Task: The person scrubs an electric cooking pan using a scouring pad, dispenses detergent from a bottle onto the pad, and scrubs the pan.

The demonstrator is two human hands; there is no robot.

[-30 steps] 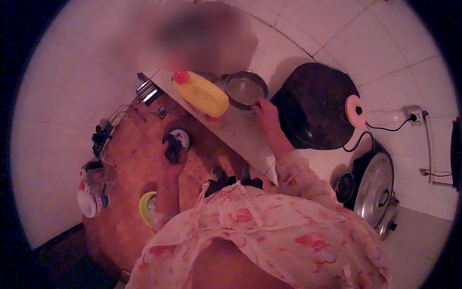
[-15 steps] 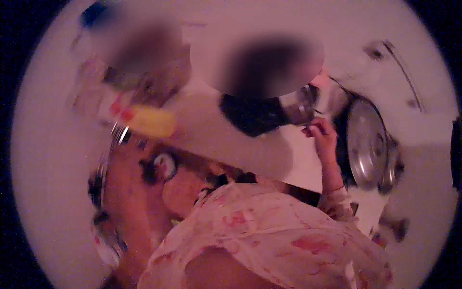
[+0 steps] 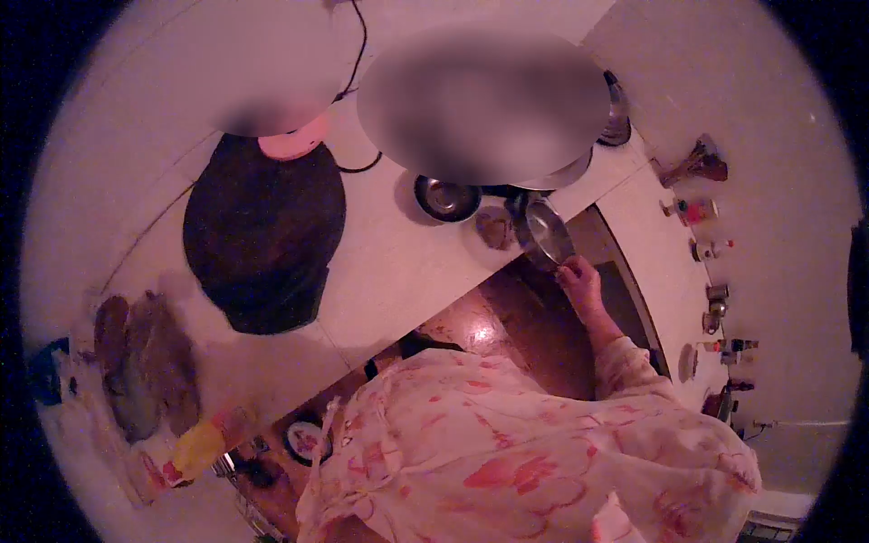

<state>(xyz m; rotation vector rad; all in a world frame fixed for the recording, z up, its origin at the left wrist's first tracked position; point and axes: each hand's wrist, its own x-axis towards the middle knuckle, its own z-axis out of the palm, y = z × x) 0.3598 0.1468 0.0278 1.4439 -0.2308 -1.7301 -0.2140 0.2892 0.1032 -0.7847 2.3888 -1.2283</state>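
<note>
My right hand [image 3: 581, 281] is closed on the near rim of a round, shiny metal bowl [image 3: 549, 233], which is tilted at the counter's edge. Beside that bowl, on the counter, sits a small dish [image 3: 495, 228] with something brown in it. A dark-rimmed steel bowl [image 3: 446, 197] stands a little farther left. Behind them a blurred patch hides part of the counter, and a pale rim [image 3: 568, 175] shows below it. No part of my left hand can be seen.
A black cloth-like item [image 3: 262, 231] lies on the pale counter [image 3: 380, 244], with a pink round object [image 3: 297, 142] at its top. A yellow packet [image 3: 197, 450] is at lower left. Several jars and bottles [image 3: 701, 213] line the right side. Reddish floor [image 3: 480, 330] shows below the counter.
My view has swung to the right along the counter, so the yellow packet now sits lower left. My right hand now grips the metal bowl; the large steel plate at right is out of sight.
</note>
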